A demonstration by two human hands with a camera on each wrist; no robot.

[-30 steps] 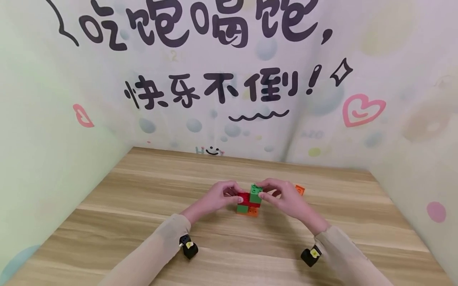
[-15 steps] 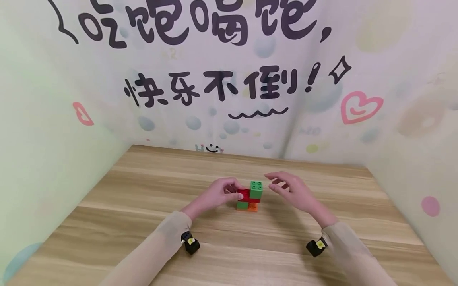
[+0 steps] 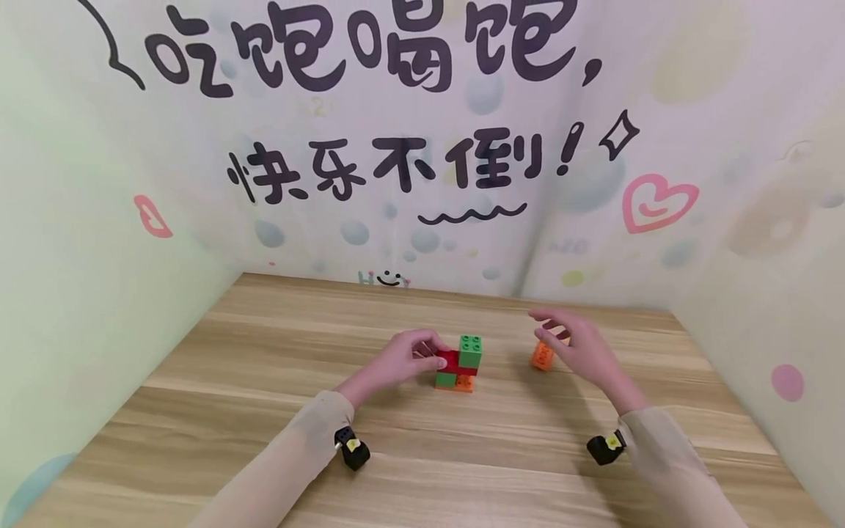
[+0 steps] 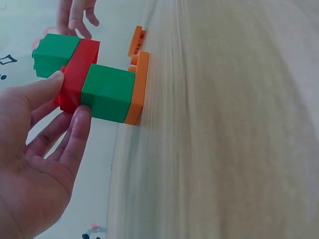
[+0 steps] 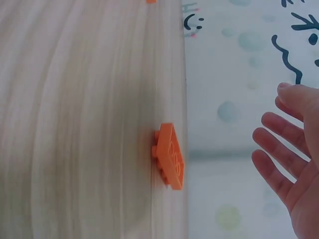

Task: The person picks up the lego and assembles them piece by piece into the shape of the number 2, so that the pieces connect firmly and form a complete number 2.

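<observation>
Desk-top arrangement of toy building bricks, with two bare hands. The left grip (image 3: 396, 361), a person's hand, pinches the oblong red plastic brick (image 4: 78, 74) between thumb and fingers. This brick forms the middle layer of a stepped stack on the wood-grain desk (image 3: 231, 381). Beneath its left part stands a square-sided green plastic block (image 4: 107, 93); this sits in turn on a thin, studded orange plastic plate (image 4: 139, 89), the base of the stack. The red brick overhangs the base plate's right part, where bare orange studs are visible. On the right end of the red brick sits a second green plastic block with four studs (image 3: 470, 352), studs uppermost.

The right grip (image 3: 584, 348) is spread, its fingers loosely bent and holding nothing. It hovers near a loose orange plastic plate (image 3: 543, 357), to the right of the stack and well apart from it. The loose plate lies inverted, studs toward the desk and hollow underside up; the right wrist view shows a gap between hand and plate.

Both forearms wear beige sleeves (image 3: 284, 451), with a small black camera (image 3: 354, 451) at each wrist. Behind the desk, a pale wall (image 3: 330, 253) bears large black Chinese characters (image 3: 403, 158).
</observation>
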